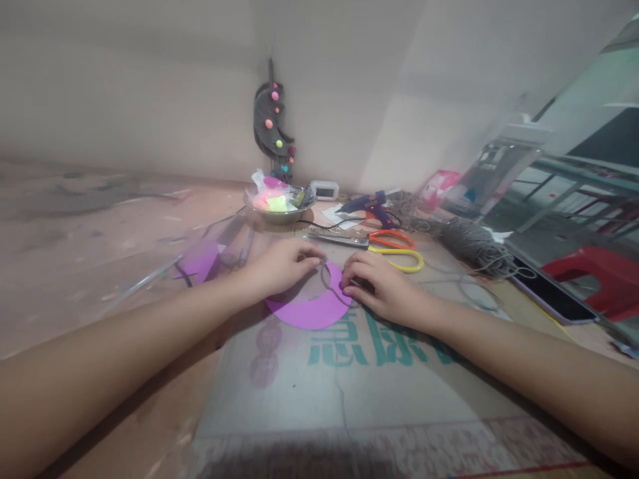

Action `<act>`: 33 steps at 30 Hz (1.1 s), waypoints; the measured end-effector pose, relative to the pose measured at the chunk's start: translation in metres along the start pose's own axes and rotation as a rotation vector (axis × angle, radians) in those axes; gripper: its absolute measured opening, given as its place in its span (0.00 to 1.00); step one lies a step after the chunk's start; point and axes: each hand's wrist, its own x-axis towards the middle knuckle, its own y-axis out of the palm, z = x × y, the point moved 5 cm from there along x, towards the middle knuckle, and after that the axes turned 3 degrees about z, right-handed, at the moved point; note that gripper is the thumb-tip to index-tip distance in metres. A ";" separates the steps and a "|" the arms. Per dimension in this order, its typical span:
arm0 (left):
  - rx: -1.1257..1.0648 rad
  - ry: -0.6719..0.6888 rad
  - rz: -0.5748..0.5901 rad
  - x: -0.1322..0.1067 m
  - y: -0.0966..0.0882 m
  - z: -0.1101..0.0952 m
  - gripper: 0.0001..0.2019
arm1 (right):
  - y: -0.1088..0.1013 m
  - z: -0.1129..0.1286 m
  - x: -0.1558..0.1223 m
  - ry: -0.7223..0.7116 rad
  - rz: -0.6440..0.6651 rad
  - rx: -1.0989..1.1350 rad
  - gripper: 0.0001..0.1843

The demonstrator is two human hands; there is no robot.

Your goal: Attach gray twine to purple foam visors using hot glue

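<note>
A flat purple crescent (309, 313) lies on a printed cardboard sheet (279, 406), its open side facing up and left. Grey yarn (327, 279) runs from the crescent's upper tip down across its right arm. At that tip, my left hand (289, 266) pinches the yarn end between thumb and forefinger. My right hand (379, 283) has its fingers curled at the crescent's right outer edge, gripping there; whether yarn is also between them is hidden. Behind the right hand lie scissors (369, 243) with one orange and one yellow handle.
At the back are a metal bowl (279, 214) of colourful materials, a small white digital display (324, 191) and a blue glue gun (367, 203). Grey yarn skein (472, 246) and phone (554, 289) lie right. A yarn-wrapped crescent with pompoms (269, 123) hangs on the wall.
</note>
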 end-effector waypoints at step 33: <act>-0.345 0.000 0.045 -0.011 0.007 -0.024 0.11 | -0.010 -0.005 0.002 0.101 -0.226 0.287 0.11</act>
